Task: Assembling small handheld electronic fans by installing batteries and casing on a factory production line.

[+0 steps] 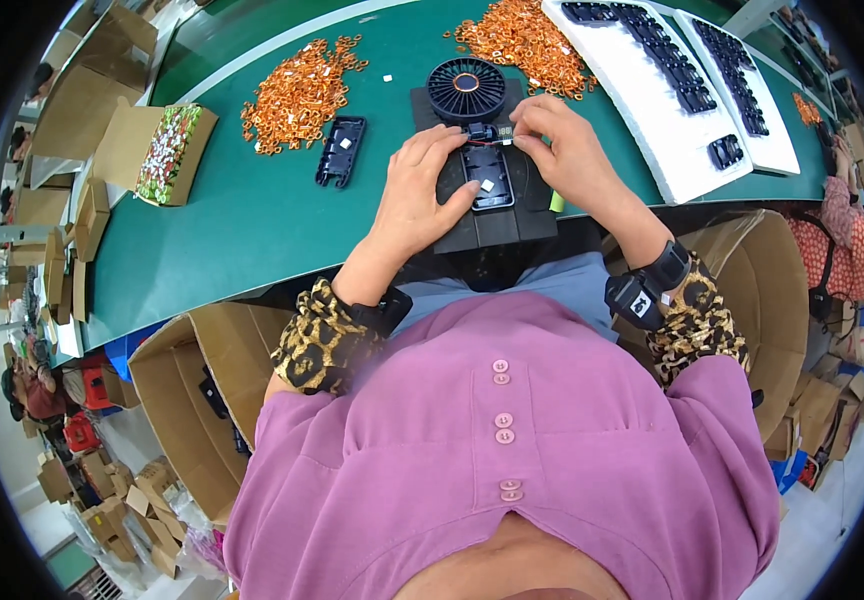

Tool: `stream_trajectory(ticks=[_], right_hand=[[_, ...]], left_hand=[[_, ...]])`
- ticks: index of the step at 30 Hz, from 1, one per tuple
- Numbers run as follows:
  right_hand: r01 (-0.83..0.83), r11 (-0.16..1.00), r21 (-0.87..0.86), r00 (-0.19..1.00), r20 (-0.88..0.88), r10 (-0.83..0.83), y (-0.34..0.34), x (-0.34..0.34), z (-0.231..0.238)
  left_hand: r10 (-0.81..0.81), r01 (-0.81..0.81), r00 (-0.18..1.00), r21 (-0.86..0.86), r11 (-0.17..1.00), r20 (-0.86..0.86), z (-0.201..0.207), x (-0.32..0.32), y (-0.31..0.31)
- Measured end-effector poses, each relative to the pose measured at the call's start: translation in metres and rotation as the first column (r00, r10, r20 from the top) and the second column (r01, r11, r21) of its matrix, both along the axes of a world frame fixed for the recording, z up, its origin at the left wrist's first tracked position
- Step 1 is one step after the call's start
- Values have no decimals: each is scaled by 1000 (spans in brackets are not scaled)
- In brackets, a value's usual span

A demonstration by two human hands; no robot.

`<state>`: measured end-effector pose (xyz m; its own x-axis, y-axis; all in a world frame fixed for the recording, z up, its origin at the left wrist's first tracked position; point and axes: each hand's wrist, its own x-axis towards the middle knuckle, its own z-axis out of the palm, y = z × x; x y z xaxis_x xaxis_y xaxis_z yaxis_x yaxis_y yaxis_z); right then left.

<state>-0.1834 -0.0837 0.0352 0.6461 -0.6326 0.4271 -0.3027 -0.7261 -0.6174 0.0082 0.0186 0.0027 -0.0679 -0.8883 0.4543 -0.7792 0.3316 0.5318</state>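
Note:
A black fan with a round grille (465,88) lies on a black block (502,228) on the table. Its open handle shell (490,178) points toward me and has a white square inside. My left hand (419,185) steadies the handle from the left, thumb on its edge and fingertips by the thin wires at the neck. At the neck's right side, my right hand (567,145) pinches a small circuit board (505,133); the fingers partly cover it. Left of the block lies a loose black handle shell (341,152) with a small white square in it.
Two heaps of orange rings, a left heap (302,97) and a right heap (527,45), lie on the green table (242,215). White foam trays (687,165) with black parts stand at right. A box of small packets (202,150) is at left. Cardboard cartons (177,400) flank me; another person (852,255) sits far right.

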Motion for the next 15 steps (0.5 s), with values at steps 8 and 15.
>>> stream_trajectory(ticks=[8,15], right_hand=[[-30,977,213,976,218,-17,1,4,-9],[-31,942,334,969,240,-53,4,12,-15]], left_hand=[[-2,2,1000,-33,999,-2,-3,0,1],[-12,13,1000,-28,1000,11,1,-2,0]])
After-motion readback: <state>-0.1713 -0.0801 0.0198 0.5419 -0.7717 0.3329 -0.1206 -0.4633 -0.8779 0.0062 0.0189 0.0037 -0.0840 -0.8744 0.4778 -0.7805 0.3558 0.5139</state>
